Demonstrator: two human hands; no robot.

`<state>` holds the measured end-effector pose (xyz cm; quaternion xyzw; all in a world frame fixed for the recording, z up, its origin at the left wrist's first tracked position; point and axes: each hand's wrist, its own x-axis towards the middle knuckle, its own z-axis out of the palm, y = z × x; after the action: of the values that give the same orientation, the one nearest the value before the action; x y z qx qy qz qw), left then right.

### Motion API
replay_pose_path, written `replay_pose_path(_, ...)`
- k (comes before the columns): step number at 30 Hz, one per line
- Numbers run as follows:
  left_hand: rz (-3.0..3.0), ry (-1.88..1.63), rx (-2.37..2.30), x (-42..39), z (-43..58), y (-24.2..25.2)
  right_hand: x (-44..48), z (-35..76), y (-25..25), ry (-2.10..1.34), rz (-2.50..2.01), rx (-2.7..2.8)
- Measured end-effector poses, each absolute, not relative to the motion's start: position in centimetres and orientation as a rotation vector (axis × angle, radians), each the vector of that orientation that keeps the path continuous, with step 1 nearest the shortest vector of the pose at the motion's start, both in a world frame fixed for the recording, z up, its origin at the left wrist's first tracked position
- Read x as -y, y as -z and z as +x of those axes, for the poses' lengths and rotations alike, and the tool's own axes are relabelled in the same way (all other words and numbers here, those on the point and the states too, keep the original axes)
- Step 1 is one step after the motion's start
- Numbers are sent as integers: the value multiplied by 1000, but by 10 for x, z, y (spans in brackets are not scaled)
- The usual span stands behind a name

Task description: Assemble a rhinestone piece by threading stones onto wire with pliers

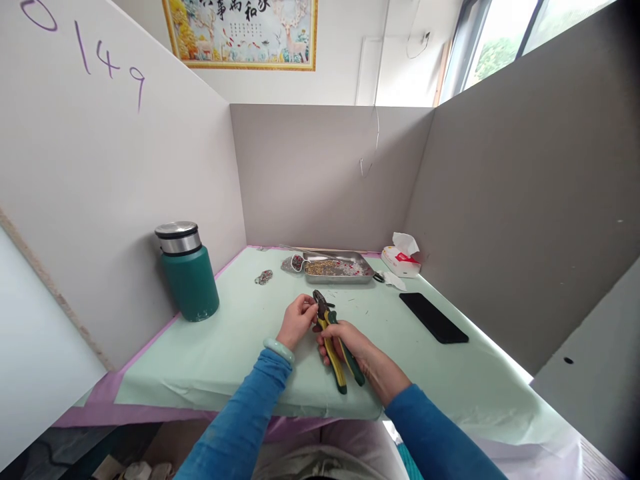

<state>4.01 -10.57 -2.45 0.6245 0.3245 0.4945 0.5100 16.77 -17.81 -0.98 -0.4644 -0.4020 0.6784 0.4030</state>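
My right hand (pixel 345 341) is wrapped round the yellow-and-green handles of a pair of pliers (pixel 334 360). Their dark metal jaws (pixel 320 301) point away from me, just above the table. Close beside the jaws, my left hand (pixel 299 321) has its fingers pinched together. Whatever those fingertips hold is too small to make out. Beyond the hands stands a metal tray (pixel 340 279) with gold, red and clear beads in it. A small bag of dark beads (pixel 292 264) leans at the tray's left end, and a silvery chain heap (pixel 263 277) lies further left.
A green bottle (pixel 190 283) stands at the left by the partition. On the right are a black phone (pixel 434 318), a tissue pack (pixel 401 260) and a crumpled tissue (pixel 394 280). Black-handled scissors (pixel 379 277) lie by the tray. Grey partitions (pixel 330 173) enclose the table on three sides.
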Motion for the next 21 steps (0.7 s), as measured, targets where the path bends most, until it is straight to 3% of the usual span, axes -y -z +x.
replay_pose_path(21,1557,-1258,-864,104,43,28,167,158,27,-1584,-1247,1004)
